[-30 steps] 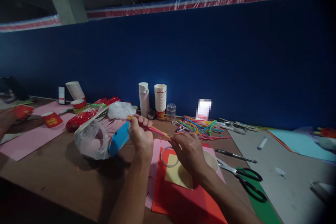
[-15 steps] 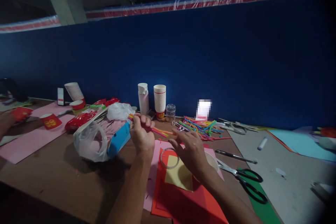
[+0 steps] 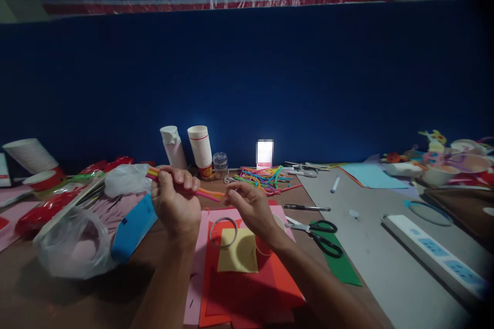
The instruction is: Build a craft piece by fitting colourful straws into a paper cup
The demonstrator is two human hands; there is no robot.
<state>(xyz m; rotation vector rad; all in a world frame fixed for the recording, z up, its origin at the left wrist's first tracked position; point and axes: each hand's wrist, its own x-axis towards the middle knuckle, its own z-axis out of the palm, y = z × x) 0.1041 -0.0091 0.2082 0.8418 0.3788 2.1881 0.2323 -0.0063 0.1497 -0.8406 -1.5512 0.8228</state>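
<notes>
My left hand (image 3: pixel 176 203) is closed around a few thin orange, pink and yellow pipe cleaners (image 3: pixel 209 194), whose ends stick out on both sides of the fist. At their right end, the thumb and fingers of my right hand (image 3: pixel 252 211) pinch the tips. Below the hands lie stacked red paper (image 3: pixel 239 293) and a yellow square sheet (image 3: pixel 236 262), with a clear ring (image 3: pixel 211 239) on top. A paper cup (image 3: pixel 263 248) is partly hidden behind my right forearm. Farther back lies a pile of coloured pipe cleaners (image 3: pixel 266 179).
Black-handled scissors (image 3: pixel 324 239) and a pen (image 3: pixel 306 207) lie to the right, near a power strip (image 3: pixel 428 247). A plastic bag (image 3: pixel 73 247) and blue packet (image 3: pixel 133 229) sit left. Stacked paper cups (image 3: pixel 199 149) and a white bottle (image 3: pixel 172 146) stand at the blue partition (image 3: pixel 247 77).
The view has swung right, bringing the power strip and the decorated cups into sight. Both hands keep their hold on the pipe cleaners, nearly unchanged.
</notes>
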